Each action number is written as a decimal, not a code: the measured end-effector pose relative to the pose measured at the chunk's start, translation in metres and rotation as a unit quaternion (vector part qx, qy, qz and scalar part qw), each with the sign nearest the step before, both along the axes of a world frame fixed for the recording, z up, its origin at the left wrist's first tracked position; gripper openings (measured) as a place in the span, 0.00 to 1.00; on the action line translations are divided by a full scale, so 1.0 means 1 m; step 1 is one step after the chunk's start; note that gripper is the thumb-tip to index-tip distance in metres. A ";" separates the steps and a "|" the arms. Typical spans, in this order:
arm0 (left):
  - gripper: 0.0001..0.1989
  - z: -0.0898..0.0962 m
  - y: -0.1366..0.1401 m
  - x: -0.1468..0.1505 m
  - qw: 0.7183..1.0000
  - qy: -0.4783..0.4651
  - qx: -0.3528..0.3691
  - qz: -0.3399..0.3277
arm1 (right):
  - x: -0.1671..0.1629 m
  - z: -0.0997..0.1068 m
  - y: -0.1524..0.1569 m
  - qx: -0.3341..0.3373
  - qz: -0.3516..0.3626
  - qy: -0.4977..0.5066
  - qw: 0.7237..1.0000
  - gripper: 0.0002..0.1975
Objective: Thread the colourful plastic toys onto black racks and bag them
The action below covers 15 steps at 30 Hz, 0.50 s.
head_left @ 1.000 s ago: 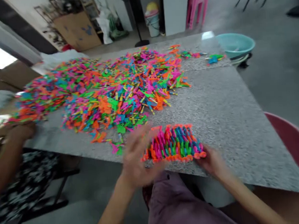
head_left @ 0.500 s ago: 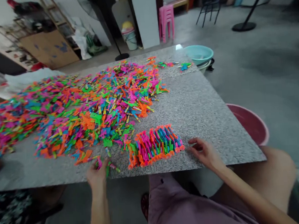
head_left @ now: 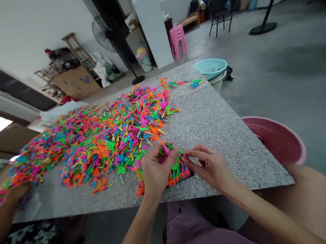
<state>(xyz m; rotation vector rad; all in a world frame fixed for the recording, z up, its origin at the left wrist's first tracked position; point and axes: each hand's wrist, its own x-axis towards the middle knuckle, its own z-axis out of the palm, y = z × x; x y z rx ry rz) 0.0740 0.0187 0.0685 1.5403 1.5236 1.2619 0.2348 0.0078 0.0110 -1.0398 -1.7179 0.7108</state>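
Both hands meet over a neat row of small bright plastic toy pieces [head_left: 176,178] near the table's front edge. My left hand [head_left: 156,172] is closed around a small pink and green plastic piece [head_left: 166,148], held above the row and partly hidden by the fingers. Close beside it, my right hand [head_left: 214,166] pinches a small purple-pink plastic piece [head_left: 185,158] between thumb and fingers. Whether the two pieces touch is too small to tell. A big loose pile of similar pieces [head_left: 124,128] in orange, pink, green and blue spreads behind and left of my hands.
Another person's hand [head_left: 20,191] rests at the pile's left end. The speckled grey table [head_left: 216,133] has its right edge beside a red basin [head_left: 285,136] and a light-blue basin [head_left: 211,67]. A standing fan [head_left: 105,33] and pink stools [head_left: 178,40] are farther back.
My left hand has moved right from beside the pile to over the row, bringing a piece. My right hand has moved left and closed its fingers. The view has shifted, showing another person's hand.
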 end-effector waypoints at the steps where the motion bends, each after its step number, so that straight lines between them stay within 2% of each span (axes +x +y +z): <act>1: 0.14 -0.006 0.004 0.006 1.000 -0.002 -0.012 -0.020 | 0.004 -0.004 0.002 -0.008 -0.011 -0.005 1.000 0.08; 4: 0.19 -0.018 0.011 0.013 0.995 0.019 -0.040 -0.086 | 0.019 -0.021 0.008 -0.042 -0.017 -0.026 0.999 0.06; 7: 0.31 -0.022 0.011 0.004 0.974 0.174 -0.015 -0.145 | 0.037 -0.043 0.019 -0.052 -0.063 -0.054 0.995 0.03; 8: 0.32 -0.024 0.009 -0.001 0.954 0.253 -0.001 -0.164 | 0.042 -0.052 0.024 -0.054 -0.091 -0.065 0.992 0.03; 10: 0.30 -0.030 0.002 -0.010 0.889 0.405 0.005 -0.215 | 0.050 -0.073 0.035 -0.069 -0.132 -0.095 0.984 0.02; 12: 0.27 -0.039 -0.006 -0.016 0.823 0.507 0.006 -0.254 | 0.052 -0.094 0.044 -0.094 -0.131 -0.124 0.979 0.01; 13: 0.26 -0.044 -0.010 -0.018 0.800 0.540 0.012 -0.260 | 0.051 -0.103 0.047 -0.105 -0.122 -0.133 0.978 0.01; 15: 0.25 -0.050 -0.016 -0.019 0.775 0.577 0.036 -0.254 | 0.046 -0.117 0.049 -0.124 -0.108 -0.136 0.977 0.01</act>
